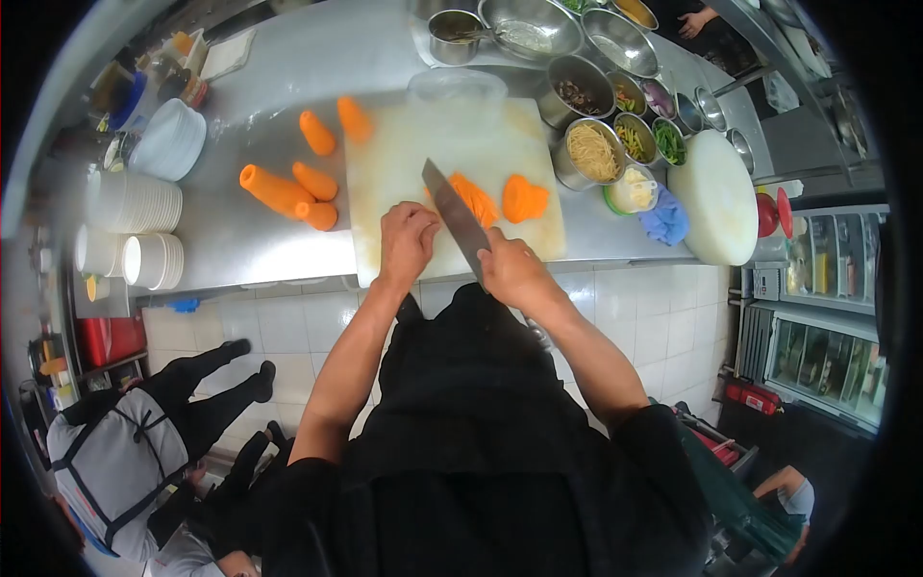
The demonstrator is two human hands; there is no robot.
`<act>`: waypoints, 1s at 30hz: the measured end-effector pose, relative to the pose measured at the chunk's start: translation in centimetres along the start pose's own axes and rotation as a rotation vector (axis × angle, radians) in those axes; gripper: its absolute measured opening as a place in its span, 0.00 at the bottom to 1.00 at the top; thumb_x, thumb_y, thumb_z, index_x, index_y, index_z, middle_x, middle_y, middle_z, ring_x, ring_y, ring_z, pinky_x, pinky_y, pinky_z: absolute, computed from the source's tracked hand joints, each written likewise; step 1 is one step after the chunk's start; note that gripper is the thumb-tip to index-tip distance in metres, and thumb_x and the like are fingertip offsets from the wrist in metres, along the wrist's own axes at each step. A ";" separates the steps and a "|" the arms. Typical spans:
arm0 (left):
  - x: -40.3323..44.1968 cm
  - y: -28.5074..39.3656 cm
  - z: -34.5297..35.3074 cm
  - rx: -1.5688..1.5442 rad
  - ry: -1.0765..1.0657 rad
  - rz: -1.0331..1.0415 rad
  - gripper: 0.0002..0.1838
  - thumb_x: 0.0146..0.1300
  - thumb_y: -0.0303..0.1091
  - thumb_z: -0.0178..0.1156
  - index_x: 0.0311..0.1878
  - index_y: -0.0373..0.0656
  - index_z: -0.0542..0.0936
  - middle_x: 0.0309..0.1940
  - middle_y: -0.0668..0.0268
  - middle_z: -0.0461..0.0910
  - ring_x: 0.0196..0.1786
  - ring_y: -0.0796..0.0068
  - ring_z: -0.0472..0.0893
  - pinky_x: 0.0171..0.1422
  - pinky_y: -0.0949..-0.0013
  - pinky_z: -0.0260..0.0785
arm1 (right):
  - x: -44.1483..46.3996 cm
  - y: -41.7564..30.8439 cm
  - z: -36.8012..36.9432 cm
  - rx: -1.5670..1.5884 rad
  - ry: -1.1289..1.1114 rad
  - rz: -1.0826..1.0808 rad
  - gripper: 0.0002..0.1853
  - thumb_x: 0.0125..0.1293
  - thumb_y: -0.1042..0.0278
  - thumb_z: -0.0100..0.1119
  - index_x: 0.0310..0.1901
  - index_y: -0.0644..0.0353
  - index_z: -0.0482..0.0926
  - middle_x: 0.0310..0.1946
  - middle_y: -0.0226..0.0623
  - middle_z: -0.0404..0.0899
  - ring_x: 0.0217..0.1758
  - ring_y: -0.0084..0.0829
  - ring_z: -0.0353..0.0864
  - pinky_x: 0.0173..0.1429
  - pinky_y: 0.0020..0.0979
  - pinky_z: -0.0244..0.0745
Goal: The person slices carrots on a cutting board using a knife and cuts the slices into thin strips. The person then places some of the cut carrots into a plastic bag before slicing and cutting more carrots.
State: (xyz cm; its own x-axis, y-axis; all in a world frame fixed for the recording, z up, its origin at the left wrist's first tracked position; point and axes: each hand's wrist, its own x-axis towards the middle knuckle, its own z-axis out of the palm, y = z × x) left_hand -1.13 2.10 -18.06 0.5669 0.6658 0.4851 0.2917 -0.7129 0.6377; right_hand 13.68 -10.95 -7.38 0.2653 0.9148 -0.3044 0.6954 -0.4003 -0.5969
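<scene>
My right hand [516,271] grips the handle of a kitchen knife [456,207], its broad blade slanting up and left over the white cutting board [385,173]. Left of the blade, my left hand [408,238] rests on the board with its fingers curled; what they hold, if anything, is hidden. A fanned pile of cut carrot [473,199] lies just right of the blade. Beyond it sits a stack of carrot slices [525,199]. Several peeled carrot pieces [274,190] lie on the steel counter at left, and one carrot piece [354,119] touches the board's upper left edge.
Metal containers of cut vegetables [592,152] stand right of the board, near a blue cloth [663,219] and a round white board [716,197]. Stacked white bowls [154,261] stand at left. Steel bowls [531,27] are at the back. Other people [125,447] are behind me.
</scene>
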 end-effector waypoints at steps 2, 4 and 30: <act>0.6 -1.0 -0.2 0.023 0.071 -0.024 0.09 0.51 0.20 0.65 0.37 0.40 0.82 0.34 0.58 0.80 0.40 0.52 0.79 0.46 0.55 0.70 | -0.3 0.2 -1.2 0.020 0.014 0.046 0.16 0.70 0.66 0.52 0.52 0.69 0.68 0.29 0.65 0.79 0.37 0.65 0.80 0.47 0.57 0.75; 1.6 -1.3 -1.2 0.023 0.214 -0.077 0.08 0.53 0.19 0.63 0.38 0.40 0.83 0.34 0.57 0.81 0.39 0.53 0.79 0.46 0.56 0.71 | -0.8 0.4 -1.5 0.015 0.023 0.056 0.16 0.70 0.66 0.51 0.51 0.69 0.69 0.29 0.65 0.79 0.38 0.64 0.80 0.46 0.57 0.75; 10.5 4.6 9.7 0.215 -0.764 0.489 0.30 0.42 0.23 0.71 0.53 0.48 0.78 0.49 0.66 0.76 0.57 0.62 0.72 0.65 0.59 0.60 | 0.0 1.9 7.6 0.001 0.001 -0.291 0.14 0.59 0.78 0.49 0.47 0.72 0.72 0.28 0.54 0.83 0.35 0.52 0.86 0.37 0.48 0.79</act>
State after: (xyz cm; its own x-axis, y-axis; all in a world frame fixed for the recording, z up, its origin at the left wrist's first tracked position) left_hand 13.62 3.70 -15.80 0.9953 0.0097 0.0962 -0.0202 -0.9523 0.3046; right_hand 9.93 -12.12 -14.11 0.0559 0.9913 -0.1193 0.7414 -0.1212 -0.6600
